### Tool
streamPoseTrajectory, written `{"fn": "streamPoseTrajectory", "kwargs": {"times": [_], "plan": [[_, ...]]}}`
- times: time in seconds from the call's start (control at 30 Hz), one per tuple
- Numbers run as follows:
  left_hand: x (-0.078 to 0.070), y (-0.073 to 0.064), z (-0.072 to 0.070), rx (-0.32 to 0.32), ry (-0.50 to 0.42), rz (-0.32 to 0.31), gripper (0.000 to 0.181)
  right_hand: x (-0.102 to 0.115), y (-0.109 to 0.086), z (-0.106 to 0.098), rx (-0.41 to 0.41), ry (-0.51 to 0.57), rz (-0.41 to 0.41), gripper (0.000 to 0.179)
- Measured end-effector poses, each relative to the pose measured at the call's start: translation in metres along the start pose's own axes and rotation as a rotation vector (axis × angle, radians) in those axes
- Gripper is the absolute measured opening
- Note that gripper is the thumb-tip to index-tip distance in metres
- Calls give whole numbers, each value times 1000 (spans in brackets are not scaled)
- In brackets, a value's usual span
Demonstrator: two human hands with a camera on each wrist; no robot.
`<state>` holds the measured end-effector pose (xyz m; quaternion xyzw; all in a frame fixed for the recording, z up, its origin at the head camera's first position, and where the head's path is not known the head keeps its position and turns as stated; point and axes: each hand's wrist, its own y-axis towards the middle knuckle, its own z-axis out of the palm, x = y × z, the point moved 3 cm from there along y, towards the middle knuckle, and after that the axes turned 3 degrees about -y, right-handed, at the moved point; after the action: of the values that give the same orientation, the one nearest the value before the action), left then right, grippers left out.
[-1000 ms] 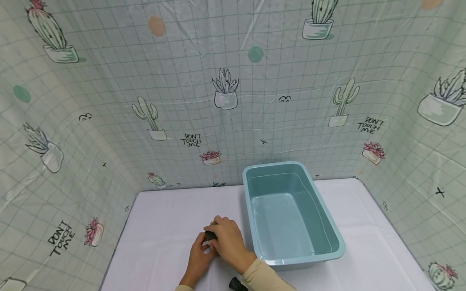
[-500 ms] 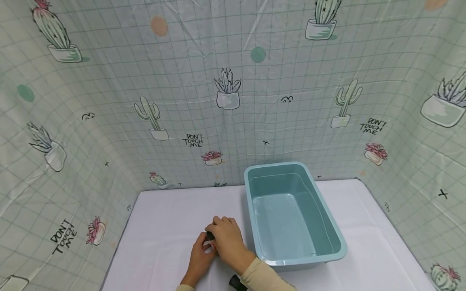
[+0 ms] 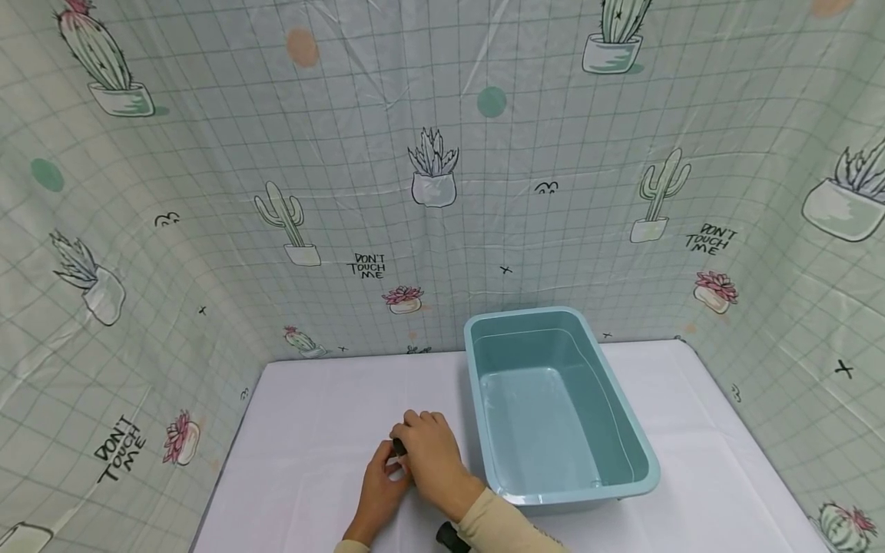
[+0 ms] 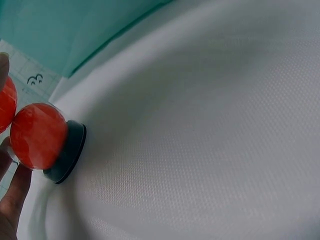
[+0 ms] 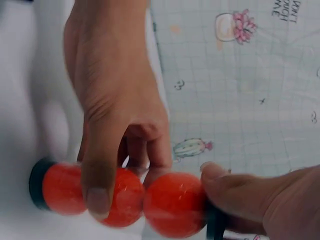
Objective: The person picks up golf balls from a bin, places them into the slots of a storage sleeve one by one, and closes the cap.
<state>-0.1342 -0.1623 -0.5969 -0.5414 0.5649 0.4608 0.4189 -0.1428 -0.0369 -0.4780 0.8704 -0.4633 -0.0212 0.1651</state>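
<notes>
A clear tube of red balls (image 5: 175, 206) stands upright on the white table, between both hands. Its dark bottom cap (image 4: 69, 154) is close over the cloth in the left wrist view. My left hand (image 3: 379, 490) grips the tube, its thumb across the balls in the right wrist view. Above it, my right hand (image 3: 434, 465) holds the dark top cap (image 3: 399, 447) with thumb and fingers. In the right wrist view that cap's far side is hidden behind the right hand. From the head, the hands cover most of the tube.
A blue-green plastic tub (image 3: 477, 415) stands just right of the hands. By the right sleeve lies a dark cylindrical object (image 3: 451, 536), partly hidden. A cactus-print curtain (image 3: 332, 153) rises behind and beside the white table (image 3: 297, 438).
The right hand has shifted very slightly around the top cap, while the left hand keeps its grip on the tube. The head view has moved a little.
</notes>
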Motion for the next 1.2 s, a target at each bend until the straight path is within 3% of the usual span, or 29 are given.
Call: {"fn": "streamPoseTrajectory", "kwargs": {"times": [0.23, 0.7, 0.97, 1.2], "plan": [[-3, 1, 1, 12, 33, -14, 34, 3, 3, -5, -9, 41, 67, 30], [-4, 2, 1, 18, 2, 16, 35, 0, 4, -6, -3, 106, 76, 34], [-3, 3, 1, 12, 5, 9, 36, 0, 3, -4, -21, 51, 74, 35], [0, 3, 2, 19, 43, 10, 38, 2, 2, -2, 16, -17, 85, 32]]}}
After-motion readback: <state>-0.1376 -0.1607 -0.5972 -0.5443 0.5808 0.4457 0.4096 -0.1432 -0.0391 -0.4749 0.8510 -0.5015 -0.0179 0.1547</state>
